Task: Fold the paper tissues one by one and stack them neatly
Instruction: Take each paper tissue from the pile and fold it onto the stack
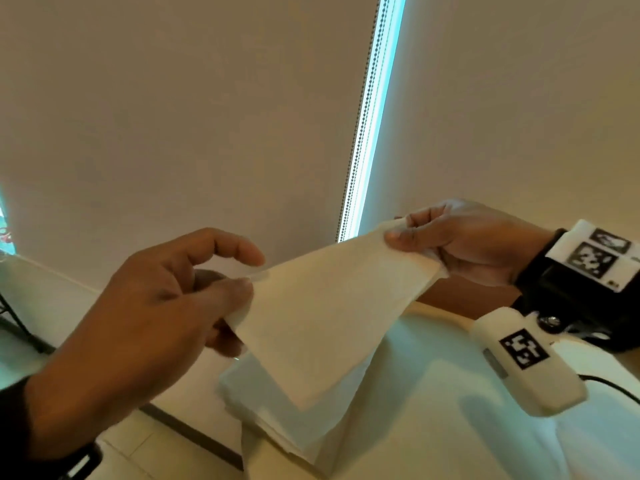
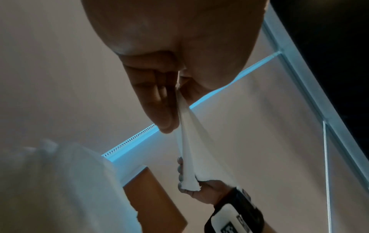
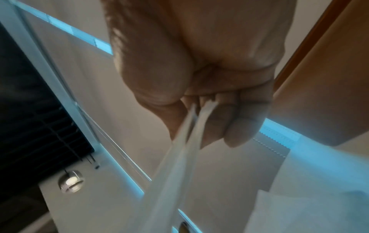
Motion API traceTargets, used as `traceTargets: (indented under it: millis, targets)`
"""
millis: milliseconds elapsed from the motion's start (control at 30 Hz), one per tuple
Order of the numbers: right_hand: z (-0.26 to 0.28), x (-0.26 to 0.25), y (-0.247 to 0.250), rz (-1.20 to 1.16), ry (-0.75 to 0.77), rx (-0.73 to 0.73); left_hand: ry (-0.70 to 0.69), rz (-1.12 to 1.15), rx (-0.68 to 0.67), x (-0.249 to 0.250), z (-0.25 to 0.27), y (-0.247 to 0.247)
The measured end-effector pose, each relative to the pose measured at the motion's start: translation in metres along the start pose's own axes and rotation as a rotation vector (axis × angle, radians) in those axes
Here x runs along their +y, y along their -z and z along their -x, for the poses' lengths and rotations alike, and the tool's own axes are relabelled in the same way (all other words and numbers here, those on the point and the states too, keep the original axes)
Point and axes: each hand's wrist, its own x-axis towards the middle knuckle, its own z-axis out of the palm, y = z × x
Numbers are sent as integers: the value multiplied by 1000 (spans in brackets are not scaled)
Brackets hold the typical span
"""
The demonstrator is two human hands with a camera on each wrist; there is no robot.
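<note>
A white, soft paper tissue [image 1: 322,306] hangs in the air between a person's two bare hands, stretched out above a pile of white paper tissues [image 1: 277,417] that lies on a pale tabletop [image 1: 433,427]. The left hand [image 1: 166,292] pinches the tissue's left corner, thumb pressed against a fingertip while the index finger arches free above it. The right hand [image 1: 460,244] grips the opposite, upper corner, fingers curled over the edge and thumb clamped on the sheet. The held tissue slopes down from the right hand toward the left and drapes to a lower point that hangs just over the pile; whether it touches the pile cannot be told.

From the left wrist, the tissue [image 2: 187,149] shows as a narrow white strip running from the near fingers [image 2: 159,107] to the far right hand [image 2: 201,190], which closes round its end. From the right wrist, the sheet [image 3: 179,157] appears doubled into two layers, blurred, leaving the curled fingers [image 3: 235,119].

A black strap with white marker blocks [image 1: 588,261] printed with black-and-white squares sits on the right wrist, and a white camera housing [image 1: 526,358] projects below it. Behind the hands, beige roller blinds [image 1: 190,116] cover a window, with a beaded chain [image 1: 363,116] hanging beside a bright blue gap of light.
</note>
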Motion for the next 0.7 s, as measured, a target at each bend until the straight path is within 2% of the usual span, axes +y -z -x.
traceTargets:
  millis: [100,200,267,467,567,700]
  targets:
    - [-15,14,-10,153,-87,-27,-7,-168,29,-11,12,-3]
    - [-33,25,-24,329,-134,-23,92,-261,-9,-23,18,-6]
    - [-46,32,-34,461,-137,-21,148,-342,-67,-34,20,-11]
    - [-65,41,-63,935,-87,-64,163,-711,-194,-45,22,-16]
    - [-69,40,-67,1007,-83,-77,91,-825,-200,-49,21,-12]
    - [-74,41,-66,1033,-105,-77,56,-860,-238,-48,17,-13]
